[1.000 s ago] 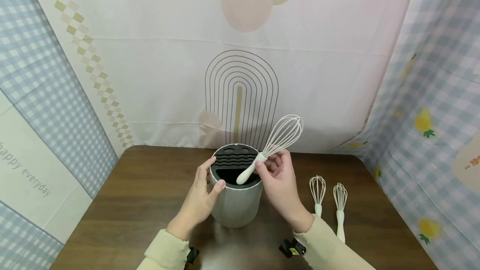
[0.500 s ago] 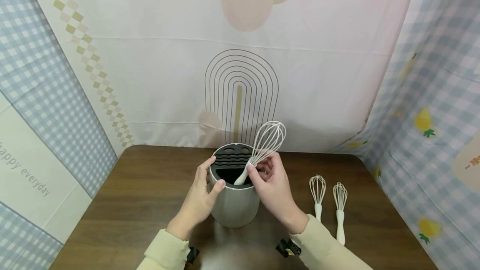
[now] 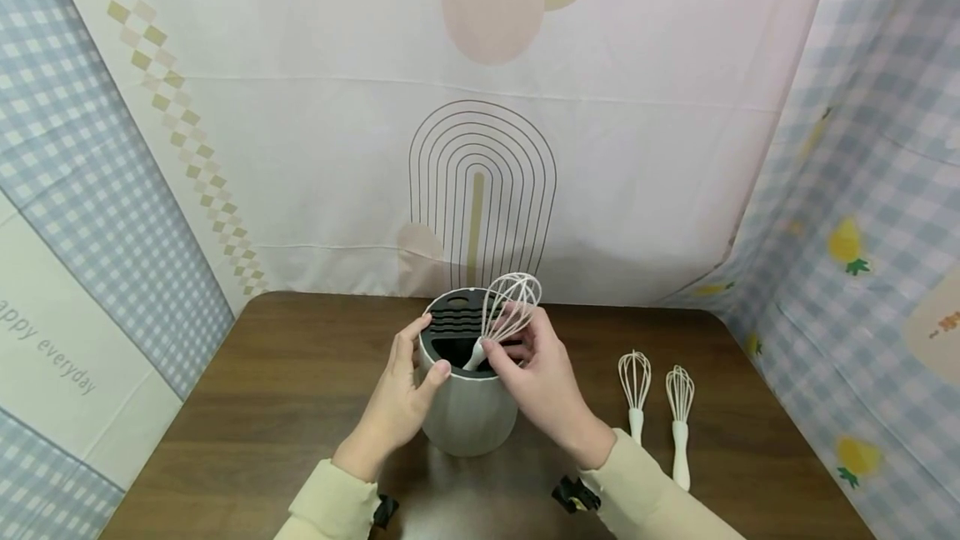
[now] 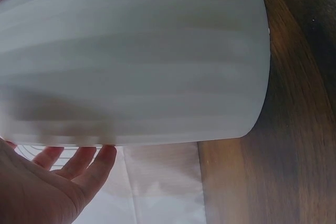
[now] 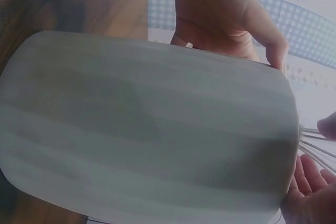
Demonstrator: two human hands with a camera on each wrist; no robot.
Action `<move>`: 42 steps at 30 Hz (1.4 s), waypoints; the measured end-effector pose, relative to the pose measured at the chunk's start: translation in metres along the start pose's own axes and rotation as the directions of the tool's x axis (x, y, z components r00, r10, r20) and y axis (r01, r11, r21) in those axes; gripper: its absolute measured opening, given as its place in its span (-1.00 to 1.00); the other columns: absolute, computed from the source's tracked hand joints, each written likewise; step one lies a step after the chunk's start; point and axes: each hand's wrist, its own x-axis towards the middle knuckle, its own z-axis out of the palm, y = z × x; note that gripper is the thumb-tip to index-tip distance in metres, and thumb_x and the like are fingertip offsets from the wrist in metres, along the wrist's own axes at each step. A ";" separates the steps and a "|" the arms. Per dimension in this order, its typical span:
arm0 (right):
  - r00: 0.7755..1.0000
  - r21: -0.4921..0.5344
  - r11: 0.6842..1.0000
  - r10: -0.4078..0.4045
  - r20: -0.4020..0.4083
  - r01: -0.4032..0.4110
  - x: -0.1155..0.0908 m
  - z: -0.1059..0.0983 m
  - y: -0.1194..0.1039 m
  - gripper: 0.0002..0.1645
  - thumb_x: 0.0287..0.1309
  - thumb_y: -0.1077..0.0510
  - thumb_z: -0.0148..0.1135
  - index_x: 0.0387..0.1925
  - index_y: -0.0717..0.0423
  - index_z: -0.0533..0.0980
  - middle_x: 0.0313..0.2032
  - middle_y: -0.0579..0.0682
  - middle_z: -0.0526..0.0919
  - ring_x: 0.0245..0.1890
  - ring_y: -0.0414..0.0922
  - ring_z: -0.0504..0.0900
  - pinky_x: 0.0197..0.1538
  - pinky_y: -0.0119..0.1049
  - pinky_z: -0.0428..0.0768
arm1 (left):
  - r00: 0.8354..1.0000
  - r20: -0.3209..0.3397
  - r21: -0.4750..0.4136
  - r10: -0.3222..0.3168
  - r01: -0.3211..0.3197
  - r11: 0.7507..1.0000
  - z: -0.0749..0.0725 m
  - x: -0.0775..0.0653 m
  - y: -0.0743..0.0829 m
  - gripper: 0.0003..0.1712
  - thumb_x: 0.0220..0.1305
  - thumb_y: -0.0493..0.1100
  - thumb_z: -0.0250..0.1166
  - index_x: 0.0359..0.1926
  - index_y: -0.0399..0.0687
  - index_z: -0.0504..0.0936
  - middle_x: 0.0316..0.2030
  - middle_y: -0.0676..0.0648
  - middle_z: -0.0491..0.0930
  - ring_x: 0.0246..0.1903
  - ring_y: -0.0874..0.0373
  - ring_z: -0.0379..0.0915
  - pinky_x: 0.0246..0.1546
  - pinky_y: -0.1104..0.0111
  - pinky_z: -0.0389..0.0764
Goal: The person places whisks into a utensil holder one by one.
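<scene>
A grey, softly ribbed utensil holder (image 3: 469,415) with a dark slotted top stands upright on the wooden table. My left hand (image 3: 397,397) steadies its left side, thumb at the front rim and fingers farther back along the wall. With thumb and fingers my right hand (image 3: 546,377) pinches a cream whisk (image 3: 477,351) near where the wires meet the handle. The whisk's handle points down into the big front opening, its lower part hidden inside, and its wire head leans up to the right. In the right wrist view, whisk wires (image 5: 315,149) show past the holder's rim.
Two more cream whisks, a left one (image 3: 636,390) and a right one (image 3: 680,423), lie on the table (image 3: 300,423) right of the holder, beside the right sleeve. A printed cloth (image 3: 330,173) hangs behind the table, with checked cloth at both sides.
The right hand has moved left and slightly down with the whisk, whose handle has sunk deeper into the front opening. The left hand and the holder have stayed put.
</scene>
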 end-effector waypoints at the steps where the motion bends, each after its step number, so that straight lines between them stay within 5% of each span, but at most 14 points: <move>1: 1.000 -0.018 1.000 -0.008 0.012 0.008 0.000 0.000 0.003 -0.43 0.14 0.33 0.32 0.14 0.25 0.31 -0.13 0.21 0.55 -0.23 0.01 0.67 -0.20 -0.25 0.66 | 1.000 0.001 0.002 -0.002 0.002 1.000 0.000 0.000 0.000 -0.23 0.34 0.06 0.18 0.47 0.20 0.03 0.36 -0.05 0.14 0.15 0.10 0.35 0.10 0.06 0.46; 12: 0.988 -0.195 0.972 -0.115 0.100 0.133 -0.002 0.003 0.005 -0.14 0.01 0.13 0.48 0.32 -0.07 0.27 -0.06 0.01 0.57 -0.08 -0.17 0.56 -0.11 -0.28 0.61 | 1.000 0.009 0.012 -0.022 0.022 1.000 -0.001 0.000 0.000 -0.22 0.34 0.06 0.17 0.47 0.20 0.03 0.38 -0.05 0.11 0.19 0.03 0.32 0.10 0.04 0.44; 18: 0.984 -0.161 0.973 -0.150 0.098 0.165 -0.003 0.002 0.004 -0.11 -0.02 0.12 0.50 0.32 -0.04 0.27 0.09 0.06 0.53 0.03 -0.06 0.55 -0.06 -0.20 0.61 | 1.000 -0.002 0.008 -0.021 0.021 1.000 0.000 0.000 0.002 -0.22 0.33 0.05 0.19 0.46 0.19 0.05 0.37 -0.08 0.13 0.18 -0.02 0.33 0.10 0.05 0.46; 25: 0.985 -0.173 0.971 -0.155 0.074 0.166 -0.003 -0.006 -0.036 -0.22 -0.09 0.36 0.49 0.19 0.30 0.33 0.03 0.17 0.53 -0.04 0.15 0.56 -0.09 0.00 0.60 | 1.000 -0.018 -0.004 -0.008 0.008 1.000 0.000 0.000 0.002 -0.22 0.31 0.03 0.21 0.45 0.18 0.06 0.36 -0.12 0.15 0.14 -0.01 0.38 0.09 0.08 0.48; 28: 0.985 -0.197 0.965 -0.164 0.060 0.173 -0.003 -0.013 -0.037 -0.23 -0.10 0.36 0.49 0.18 0.31 0.34 0.03 0.15 0.54 -0.05 0.14 0.55 -0.10 0.00 0.60 | 1.000 -0.016 -0.002 -0.016 0.016 1.000 0.000 0.000 0.002 -0.22 0.31 0.04 0.20 0.45 0.23 0.04 0.36 -0.12 0.14 0.13 -0.01 0.39 0.09 0.08 0.48; 36: 0.987 -0.260 0.953 -0.158 0.011 0.156 -0.008 -0.037 -0.021 -0.24 -0.12 0.38 0.50 0.15 0.32 0.36 -0.01 0.16 0.57 -0.08 0.15 0.58 -0.12 -0.01 0.61 | 0.999 -0.007 0.008 -0.034 0.034 0.999 0.000 0.000 0.000 -0.22 0.32 0.09 0.18 0.46 0.27 0.03 0.37 -0.12 0.13 0.15 -0.05 0.36 0.10 0.03 0.45; 42: 0.996 -0.326 0.943 -0.081 -0.025 0.069 -0.020 -0.060 0.025 -0.20 -0.09 0.24 0.53 0.22 0.09 0.37 0.03 0.00 0.57 -0.05 0.02 0.58 -0.09 -0.13 0.61 | 0.999 -0.007 0.003 -0.037 0.037 0.999 0.001 -0.001 0.000 -0.21 0.32 0.09 0.18 0.46 0.26 0.03 0.37 -0.12 0.12 0.16 -0.06 0.35 0.11 0.02 0.45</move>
